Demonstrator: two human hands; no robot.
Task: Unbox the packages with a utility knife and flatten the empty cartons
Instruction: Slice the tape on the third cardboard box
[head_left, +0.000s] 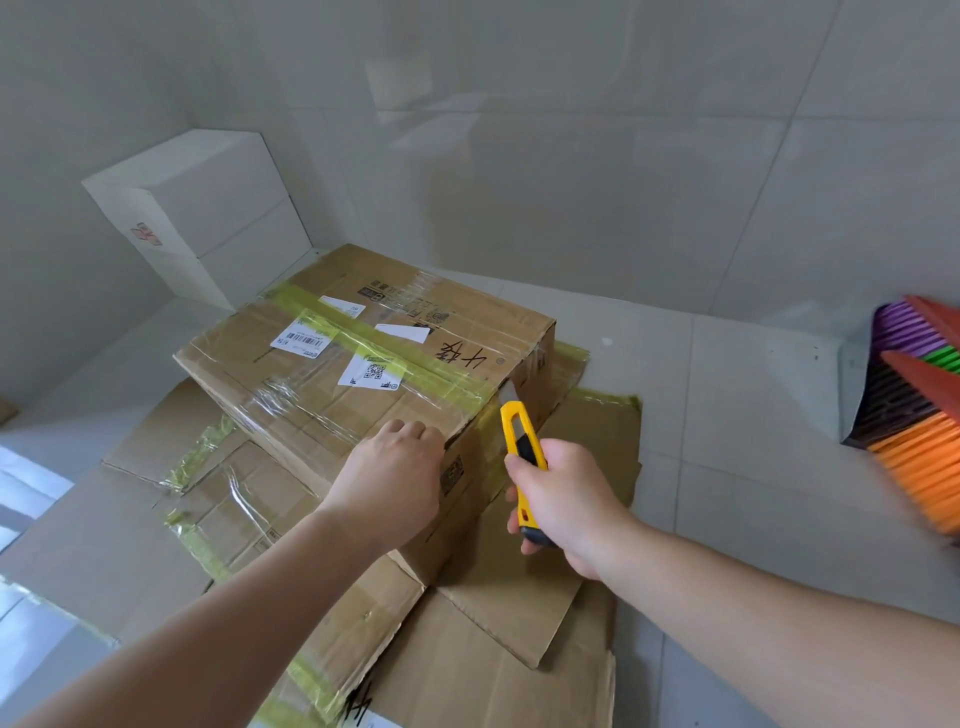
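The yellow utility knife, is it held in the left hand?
No, the right hand grips the yellow utility knife; the left hand rests on the taped cardboard box.

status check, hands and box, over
Left hand braces box. Right hand holds knife, blade at the yellow tape. Box sealed. Nothing in the way.

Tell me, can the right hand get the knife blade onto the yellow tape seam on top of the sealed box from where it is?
Probably yes. The right hand holds the utility knife with its blade at the near end of the yellow tape seam. The left hand steadies the sealed box off to the side, clear of the seam.
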